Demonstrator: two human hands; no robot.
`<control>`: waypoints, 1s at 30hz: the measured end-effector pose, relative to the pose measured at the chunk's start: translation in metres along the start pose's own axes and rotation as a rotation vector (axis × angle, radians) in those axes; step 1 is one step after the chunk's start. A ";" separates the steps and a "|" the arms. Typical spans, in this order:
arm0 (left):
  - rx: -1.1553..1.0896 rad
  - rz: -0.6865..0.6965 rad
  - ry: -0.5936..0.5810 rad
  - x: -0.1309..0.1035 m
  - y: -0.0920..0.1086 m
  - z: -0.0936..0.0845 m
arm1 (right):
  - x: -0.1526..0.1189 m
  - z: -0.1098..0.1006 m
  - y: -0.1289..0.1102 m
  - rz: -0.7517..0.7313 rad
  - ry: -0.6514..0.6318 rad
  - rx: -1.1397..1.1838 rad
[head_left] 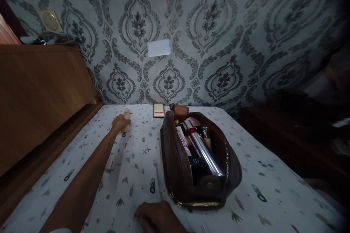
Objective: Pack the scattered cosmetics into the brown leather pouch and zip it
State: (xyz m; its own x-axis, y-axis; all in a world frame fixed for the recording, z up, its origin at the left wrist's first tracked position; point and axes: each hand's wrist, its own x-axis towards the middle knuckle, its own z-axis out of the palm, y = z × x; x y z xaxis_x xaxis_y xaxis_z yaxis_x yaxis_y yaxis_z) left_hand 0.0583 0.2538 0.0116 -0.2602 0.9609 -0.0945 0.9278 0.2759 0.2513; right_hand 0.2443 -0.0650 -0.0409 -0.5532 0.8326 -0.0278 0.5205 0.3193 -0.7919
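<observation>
At the far left of the white patterned cloth, my left hand (119, 123) has its fingers wrapped round a beige cosmetic tube (127, 114), which stands upright on the cloth. My right hand (160, 216) rests near the front edge of view, fingers curled in, with nothing visible in it. Just beyond it and to the right sits a brown cosmetic bag (176, 160), unzipped and wide open. Inside lie a long silver tube (206, 153) with a red band, a black box (195, 161) and several other cosmetics, partly hidden.
A small cream-coloured palette or box (159, 110) lies by the wall, behind the bag's left side. Wooden furniture (43, 98) borders the cloth (136, 145) on the left. A white paper (159, 48) is on the patterned wall. Dark furniture stands at the right.
</observation>
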 end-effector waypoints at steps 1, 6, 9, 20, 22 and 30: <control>0.002 0.003 -0.004 0.000 0.000 0.000 | 0.000 0.000 0.000 -0.001 0.000 0.001; 0.016 0.021 -0.024 -0.001 -0.005 -0.001 | -0.002 0.005 0.003 -0.031 0.046 -0.003; 0.027 0.014 -0.036 -0.003 -0.008 -0.002 | -0.003 0.006 0.003 -0.063 0.068 -0.005; 0.038 0.035 -0.087 -0.010 -0.017 -0.007 | -0.005 0.002 -0.002 -0.121 0.103 -0.016; 0.047 0.052 -0.114 -0.013 -0.019 -0.009 | -0.007 -0.001 -0.006 -0.094 0.095 -0.015; 0.076 0.079 -0.214 -0.031 -0.023 -0.022 | -0.013 -0.011 -0.017 -0.097 0.080 -0.014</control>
State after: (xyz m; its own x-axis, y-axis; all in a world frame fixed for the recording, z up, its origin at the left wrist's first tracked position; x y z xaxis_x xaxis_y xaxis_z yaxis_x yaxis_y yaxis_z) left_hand 0.0391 0.2177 0.0301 -0.1311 0.9505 -0.2816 0.9625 0.1900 0.1934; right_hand 0.2501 -0.0762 -0.0199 -0.5485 0.8304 0.0978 0.4764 0.4064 -0.7797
